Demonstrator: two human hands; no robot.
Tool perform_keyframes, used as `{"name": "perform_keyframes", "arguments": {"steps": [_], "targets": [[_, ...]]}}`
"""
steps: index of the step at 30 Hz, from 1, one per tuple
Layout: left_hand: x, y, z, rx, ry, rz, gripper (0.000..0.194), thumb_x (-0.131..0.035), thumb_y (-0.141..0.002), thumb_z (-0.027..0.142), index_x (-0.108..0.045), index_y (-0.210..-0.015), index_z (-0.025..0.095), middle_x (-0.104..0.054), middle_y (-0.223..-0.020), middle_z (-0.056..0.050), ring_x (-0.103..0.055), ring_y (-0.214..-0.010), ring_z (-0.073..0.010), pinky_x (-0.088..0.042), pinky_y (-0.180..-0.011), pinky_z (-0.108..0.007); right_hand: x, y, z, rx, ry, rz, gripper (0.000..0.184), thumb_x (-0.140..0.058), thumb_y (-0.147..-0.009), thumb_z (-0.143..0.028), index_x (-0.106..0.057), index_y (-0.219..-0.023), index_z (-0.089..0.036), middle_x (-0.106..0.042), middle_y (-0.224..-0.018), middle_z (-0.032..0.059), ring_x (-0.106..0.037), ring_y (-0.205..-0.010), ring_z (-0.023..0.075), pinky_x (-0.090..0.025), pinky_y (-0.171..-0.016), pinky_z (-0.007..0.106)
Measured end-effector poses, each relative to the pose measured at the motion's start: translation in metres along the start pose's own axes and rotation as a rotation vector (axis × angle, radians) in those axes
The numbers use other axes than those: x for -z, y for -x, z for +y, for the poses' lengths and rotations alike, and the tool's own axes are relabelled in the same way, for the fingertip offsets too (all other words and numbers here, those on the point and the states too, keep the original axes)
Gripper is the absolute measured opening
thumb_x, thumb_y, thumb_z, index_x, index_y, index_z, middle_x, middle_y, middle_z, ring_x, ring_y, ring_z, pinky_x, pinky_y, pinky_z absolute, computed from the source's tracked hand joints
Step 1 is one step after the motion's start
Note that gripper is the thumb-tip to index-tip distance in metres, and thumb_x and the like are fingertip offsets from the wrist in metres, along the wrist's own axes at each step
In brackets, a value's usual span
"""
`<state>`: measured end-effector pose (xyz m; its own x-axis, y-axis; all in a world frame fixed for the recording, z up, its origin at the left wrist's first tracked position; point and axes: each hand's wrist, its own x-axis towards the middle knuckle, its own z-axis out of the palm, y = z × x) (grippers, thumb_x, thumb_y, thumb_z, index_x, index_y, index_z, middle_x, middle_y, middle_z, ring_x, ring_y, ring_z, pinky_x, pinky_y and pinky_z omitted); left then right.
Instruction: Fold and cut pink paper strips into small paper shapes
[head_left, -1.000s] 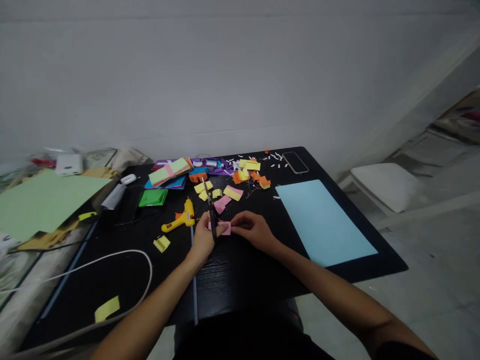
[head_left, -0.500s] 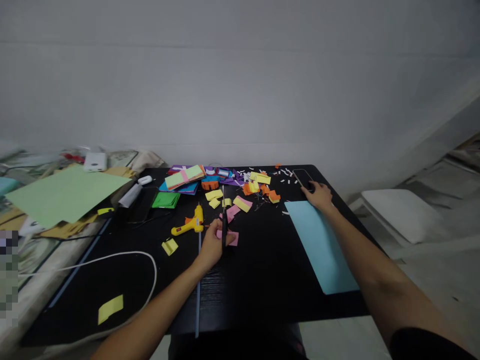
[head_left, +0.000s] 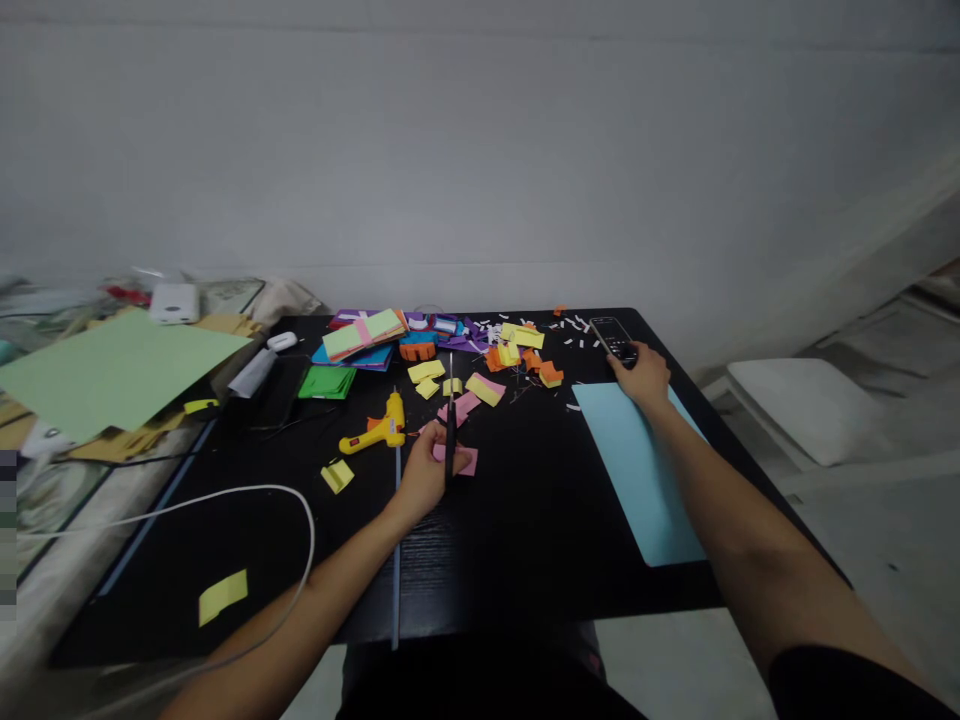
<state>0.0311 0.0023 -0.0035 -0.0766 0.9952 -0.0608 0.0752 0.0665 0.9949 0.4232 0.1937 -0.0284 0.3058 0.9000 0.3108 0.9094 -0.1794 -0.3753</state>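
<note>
My left hand (head_left: 426, 470) is closed around scissors (head_left: 451, 425) with dark handles, their blades pointing away from me. A pink paper piece (head_left: 466, 461) lies against the same fingers; whether they grip it too is unclear. At the table's far right, my right hand (head_left: 643, 382) rests on the lower end of a phone (head_left: 611, 332), fingers spread over it. White marks, like a keypad, glow on its dark screen. Under my right wrist lies a light-blue sheet (head_left: 637, 470). Beside my left hand are a yellow glue gun (head_left: 382, 429) and a thin grey strip (head_left: 397, 570).
Folded yellow papers (head_left: 427, 372), orange pieces (head_left: 551, 374) and white scraps (head_left: 577, 325) lie toward the back of the black table (head_left: 517, 560). Bundled paper strips (head_left: 364, 335) and green paper (head_left: 327, 382) sit back left. A white cable (head_left: 304, 560) loops over my left forearm. A white stool (head_left: 802, 405) stands right.
The phone's screen has gone from dark to lit. My right hand has shifted slightly over it. My left hand keeps the scissors, and the view has tilted downward a little.
</note>
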Motion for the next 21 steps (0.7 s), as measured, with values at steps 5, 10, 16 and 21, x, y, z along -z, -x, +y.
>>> {"name": "perform_keyframes", "arguments": {"steps": [5, 10, 16, 21], "targets": [[0.0002, 0.0, 0.0004, -0.007, -0.017, 0.001, 0.032, -0.078, -0.063, 0.032, -0.05, -0.074, 0.021, -0.054, -0.069, 0.005, -0.051, -0.065, -0.0138, -0.042, -0.066, -0.026, -0.0024, -0.0005, 0.0001, -0.006, 0.02, -0.003, 0.057, -0.058, -0.088, -0.049, -0.056, -0.135, -0.017, -0.06, -0.13, 0.0217, -0.052, -0.12, 0.0382, -0.041, -0.1, 0.053], [0.0007, -0.0002, -0.002, -0.031, -0.025, 0.0, 0.029, -0.077, -0.065, 0.028, -0.051, -0.074, 0.021, -0.054, -0.069, 0.005, -0.051, -0.066, -0.014, -0.042, -0.069, -0.027, -0.0041, -0.003, -0.0039, -0.054, 0.095, -0.046, 0.06, -0.055, -0.088, -0.05, -0.052, -0.142, -0.023, -0.054, -0.136, 0.02, -0.047, -0.124, 0.0394, -0.037, -0.102, 0.057], [0.001, 0.0002, -0.0009, -0.023, -0.042, -0.01, 0.031, -0.077, -0.064, 0.031, -0.05, -0.075, 0.021, -0.053, -0.071, 0.005, -0.05, -0.068, -0.0142, -0.041, -0.069, -0.026, -0.0048, -0.0043, -0.0047, -0.039, 0.082, -0.046, 0.058, -0.052, -0.088, -0.05, -0.054, -0.14, -0.023, -0.052, -0.134, 0.0195, -0.046, -0.123, 0.0411, -0.035, -0.101, 0.059], [0.0006, 0.0002, 0.0012, -0.004, -0.019, -0.023, 0.032, -0.078, -0.063, 0.03, -0.049, -0.074, 0.021, -0.053, -0.069, 0.005, -0.049, -0.065, -0.0137, -0.041, -0.066, -0.026, -0.0064, -0.0034, -0.0026, -0.041, 0.086, -0.042, 0.064, -0.052, -0.088, -0.051, -0.047, -0.144, -0.021, -0.05, -0.136, 0.0214, -0.045, -0.123, 0.0423, -0.034, -0.101, 0.059]]}}
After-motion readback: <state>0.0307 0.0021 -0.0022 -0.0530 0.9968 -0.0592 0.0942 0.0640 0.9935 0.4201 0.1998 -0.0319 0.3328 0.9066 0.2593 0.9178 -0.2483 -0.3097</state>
